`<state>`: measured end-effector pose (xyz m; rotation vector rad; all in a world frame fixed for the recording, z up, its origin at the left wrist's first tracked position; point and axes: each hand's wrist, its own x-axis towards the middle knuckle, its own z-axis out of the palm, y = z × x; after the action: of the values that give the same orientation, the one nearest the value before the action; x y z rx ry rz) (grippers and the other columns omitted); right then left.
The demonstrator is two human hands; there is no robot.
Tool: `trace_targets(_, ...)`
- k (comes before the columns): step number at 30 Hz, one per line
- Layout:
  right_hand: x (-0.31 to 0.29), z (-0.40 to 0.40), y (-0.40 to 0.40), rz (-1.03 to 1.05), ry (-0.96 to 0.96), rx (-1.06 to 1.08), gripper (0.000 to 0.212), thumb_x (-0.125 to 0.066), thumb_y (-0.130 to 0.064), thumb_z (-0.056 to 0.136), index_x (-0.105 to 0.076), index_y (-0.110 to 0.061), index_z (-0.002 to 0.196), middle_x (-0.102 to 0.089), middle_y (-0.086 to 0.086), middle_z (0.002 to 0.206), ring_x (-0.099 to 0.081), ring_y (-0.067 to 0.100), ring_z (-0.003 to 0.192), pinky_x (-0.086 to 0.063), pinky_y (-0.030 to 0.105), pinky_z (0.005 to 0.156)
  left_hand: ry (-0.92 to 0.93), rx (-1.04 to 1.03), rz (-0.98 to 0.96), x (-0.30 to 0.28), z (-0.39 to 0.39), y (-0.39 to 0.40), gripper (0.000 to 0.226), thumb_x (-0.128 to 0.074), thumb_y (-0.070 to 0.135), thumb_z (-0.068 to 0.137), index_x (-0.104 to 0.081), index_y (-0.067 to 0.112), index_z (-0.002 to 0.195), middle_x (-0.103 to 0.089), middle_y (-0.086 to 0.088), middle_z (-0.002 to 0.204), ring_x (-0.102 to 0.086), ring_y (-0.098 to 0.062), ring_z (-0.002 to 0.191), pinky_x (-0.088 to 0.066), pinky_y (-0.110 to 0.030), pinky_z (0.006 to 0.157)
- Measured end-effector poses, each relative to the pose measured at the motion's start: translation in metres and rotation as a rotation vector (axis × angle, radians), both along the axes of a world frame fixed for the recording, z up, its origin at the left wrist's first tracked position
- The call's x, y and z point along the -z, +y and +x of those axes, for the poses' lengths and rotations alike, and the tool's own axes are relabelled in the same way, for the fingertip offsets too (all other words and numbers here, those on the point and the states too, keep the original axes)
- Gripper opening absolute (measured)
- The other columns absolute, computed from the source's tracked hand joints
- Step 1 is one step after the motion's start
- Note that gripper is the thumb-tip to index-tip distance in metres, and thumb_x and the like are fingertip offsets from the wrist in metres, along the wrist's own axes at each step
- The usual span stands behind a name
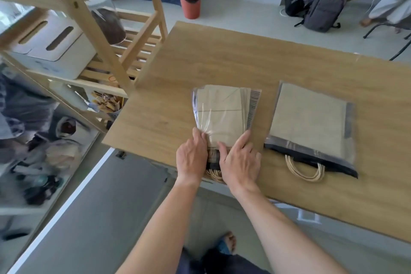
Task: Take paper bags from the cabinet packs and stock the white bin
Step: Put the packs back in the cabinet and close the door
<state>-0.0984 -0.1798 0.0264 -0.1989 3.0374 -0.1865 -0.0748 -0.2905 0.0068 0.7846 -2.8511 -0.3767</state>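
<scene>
Two clear plastic packs of brown paper bags lie flat on the wooden table (200,62). My left hand (192,158) and my right hand (241,162) both grip the near end of the left pack (224,113), pinching its plastic wrap just above the rope handles. The right pack (309,124) lies apart from my hands, its pale rope handles (304,171) sticking out toward me. A white bin (55,51) with slot handles sits on the wooden shelf unit at the left.
The wooden shelf unit (89,18) stands against the table's left edge, holding a jar and a cup of wooden pieces. A red waste bin (190,0), backpacks (320,6) and a seated person's legs are on the floor beyond the table.
</scene>
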Motion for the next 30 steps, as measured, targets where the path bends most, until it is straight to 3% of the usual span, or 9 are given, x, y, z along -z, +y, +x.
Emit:
trace_targets(5, 0.002, 0.043, 0.010, -0.027, 0.001, -0.057, 0.091, -0.036, -0.066, 0.094, -0.034, 0.010, 0.144, -0.062, 0.015, 0.084, -0.063, 0.031, 0.061, -0.049, 0.035, 0.046, 0.160, -0.103, 0.091, 0.007, 0.051, 0.008, 0.036, -0.024, 0.033, 0.104, -0.046, 0.013, 0.084, -0.043, 0.004, 0.048, -0.034, -0.020, 0.039, -0.032, -0.032, 0.041)
trace_targets(8, 0.000, 0.063, 0.013, -0.019, 0.028, -0.106, 0.090, -0.035, -0.068, 0.093, -0.036, 0.006, 0.144, -0.064, 0.014, 0.085, -0.064, 0.030, 0.065, -0.047, 0.034, 0.047, 0.198, -0.200, 0.340, 0.010, 0.080, 0.016, 0.032, -0.022, 0.032, 0.104, -0.043, 0.016, 0.087, -0.047, 0.005, 0.054, -0.044, -0.023, 0.048, -0.035, -0.037, 0.052)
trace_targets(11, 0.005, 0.083, 0.015, -0.029, 0.061, -0.173, 0.091, -0.036, -0.070, 0.091, -0.037, 0.003, 0.145, -0.066, 0.013, 0.085, -0.064, 0.028, 0.068, -0.048, 0.034, 0.050, 0.332, -0.302, 0.607, 0.012, 0.112, 0.024, 0.037, -0.018, 0.037, 0.105, -0.050, 0.020, 0.095, -0.055, 0.005, 0.058, -0.053, -0.016, 0.050, -0.042, -0.036, 0.053)
trace_targets(15, 0.018, 0.121, 0.011, -0.269, -0.032, -0.150, 0.092, -0.039, -0.067, 0.091, -0.018, -0.003, 0.154, -0.061, 0.019, 0.118, -0.068, 0.032, 0.086, -0.057, 0.039, 0.061, 0.428, -0.367, 0.759, 0.014, 0.148, 0.024, 0.040, -0.020, 0.043, 0.104, -0.054, 0.024, 0.113, -0.062, 0.007, 0.068, -0.057, -0.007, 0.054, -0.042, -0.023, 0.053)
trace_targets(19, 0.037, 0.164, -0.001, -0.425, -0.132, -0.177, 0.094, -0.042, -0.065, 0.091, -0.008, -0.007, 0.156, -0.049, 0.019, 0.138, -0.065, 0.032, 0.106, -0.058, 0.039, 0.074, 0.393, -0.412, 0.785, 0.027, 0.194, 0.009, 0.036, -0.022, 0.042, 0.103, -0.049, 0.029, 0.123, -0.068, 0.005, 0.080, -0.065, -0.010, 0.068, -0.047, -0.023, 0.058)
trace_targets(22, 0.060, 0.196, -0.013, -0.424, -0.194, -0.211, 0.096, -0.037, -0.070, 0.089, -0.003, -0.008, 0.155, -0.046, 0.019, 0.141, -0.063, 0.032, 0.107, -0.058, 0.038, 0.076, 0.346, -0.479, 0.778, 0.041, 0.228, 0.001, 0.031, -0.025, 0.035, 0.105, -0.047, 0.028, 0.125, -0.067, 0.008, 0.082, -0.065, -0.012, 0.073, -0.050, -0.032, 0.064)
trace_targets(25, 0.079, 0.223, -0.020, -0.389, -0.252, -0.223, 0.099, -0.029, -0.077, 0.085, -0.003, -0.010, 0.153, -0.047, 0.018, 0.138, -0.063, 0.033, 0.105, -0.058, 0.041, 0.072, 0.294, -0.560, 0.754, 0.058, 0.256, -0.004, 0.030, -0.027, 0.028, 0.106, -0.046, 0.024, 0.129, -0.063, 0.014, 0.082, -0.062, -0.006, 0.075, -0.044, -0.029, 0.066)
trace_targets(28, 0.099, 0.245, -0.016, -0.326, -0.315, -0.260, 0.097, -0.020, -0.081, 0.084, -0.003, -0.013, 0.151, -0.049, 0.014, 0.138, -0.067, 0.030, 0.098, -0.059, 0.040, 0.064, 0.225, -0.622, 0.711, 0.084, 0.283, 0.000, 0.032, -0.028, 0.027, 0.105, -0.047, 0.019, 0.129, -0.063, 0.012, 0.078, -0.061, -0.007, 0.069, -0.042, -0.026, 0.059)
trace_targets(30, 0.115, 0.258, -0.006, -0.276, -0.386, -0.260, 0.098, -0.018, -0.080, 0.084, -0.007, -0.011, 0.153, -0.049, 0.013, 0.140, -0.068, 0.026, 0.100, -0.058, 0.034, 0.067, 0.158, -0.625, 0.675, 0.104, 0.300, 0.010, 0.036, -0.027, 0.030, 0.104, -0.048, 0.016, 0.130, -0.063, 0.008, 0.074, -0.061, -0.013, 0.065, -0.043, -0.029, 0.057)
